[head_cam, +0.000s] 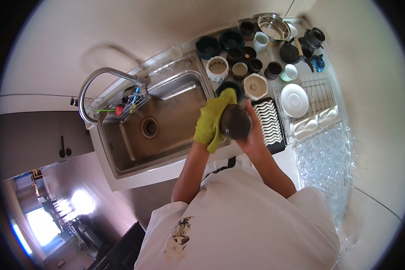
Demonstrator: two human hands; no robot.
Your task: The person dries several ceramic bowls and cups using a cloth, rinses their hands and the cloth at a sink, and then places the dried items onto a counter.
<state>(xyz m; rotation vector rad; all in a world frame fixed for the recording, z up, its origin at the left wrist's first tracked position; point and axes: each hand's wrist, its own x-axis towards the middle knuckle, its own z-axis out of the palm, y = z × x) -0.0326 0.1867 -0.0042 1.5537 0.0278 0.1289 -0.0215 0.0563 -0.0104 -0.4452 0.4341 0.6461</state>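
A dark, rounded vessel (pixel 236 121) is held between my hands, over the counter just right of the sink. My right hand (pixel 253 130) grips its right side, with the thumb pointing up along it. A yellow-green cloth (pixel 207 121) drapes over my left hand (pixel 204 136) and lies against the vessel's left side; the fingers under it are hidden. Beyond the cloth stands a dark green bowl (pixel 230 88), partly covered by it. A cream octagonal bowl (pixel 255 86) and a white ridged pot (pixel 217 69) stand close by.
To the left is a stainless steel sink (pixel 168 111) with a curved faucet (pixel 104 71). Dark cups, a black teapot (pixel 289 52) and a steel pot (pixel 273 27) crowd the back right. A black rack (pixel 273 125), a white saucer (pixel 294 100) on a wire rack and clear glassware (pixel 324 158) are at right.
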